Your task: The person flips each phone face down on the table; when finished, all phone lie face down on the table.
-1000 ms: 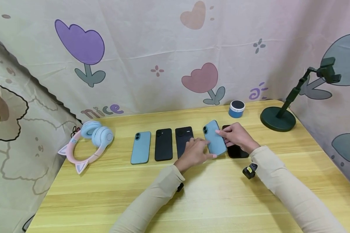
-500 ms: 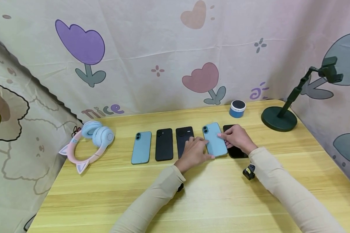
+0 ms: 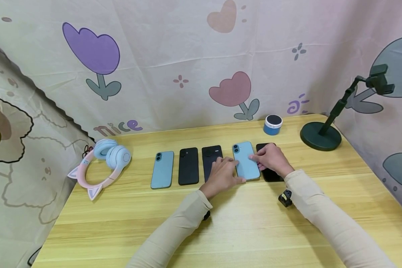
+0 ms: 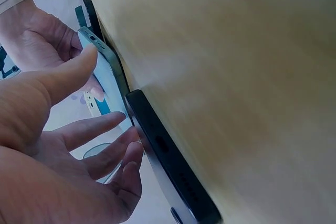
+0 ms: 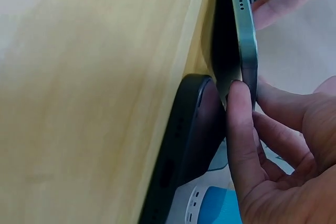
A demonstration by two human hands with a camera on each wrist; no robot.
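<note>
A light blue smartphone [image 3: 246, 170] lies back up toward the right of a row of phones. My right hand [image 3: 274, 160] pinches its right edge; in the right wrist view a finger is under that edge, which stands raised off the table. Around its lower left side, my left hand [image 3: 221, 174] has its fingers loosely spread, the thumb at the bottom corner. In the left wrist view those fingertips are close to the neighbouring dark phone [image 3: 208, 160]. Partly hidden under my right hand is a black phone [image 3: 270, 175] with its glossy side up.
Left in the row lie a black phone [image 3: 188, 167] and another light blue phone [image 3: 161, 170]. Cat-ear headphones [image 3: 100, 184] rest at the table's left. A small blue and white speaker [image 3: 272, 129] and a dark green stand [image 3: 319, 138] are at the back right.
The light blue phone has straightened slightly and come down and nearer, with my right hand on its edge. My left hand has barely moved.
</note>
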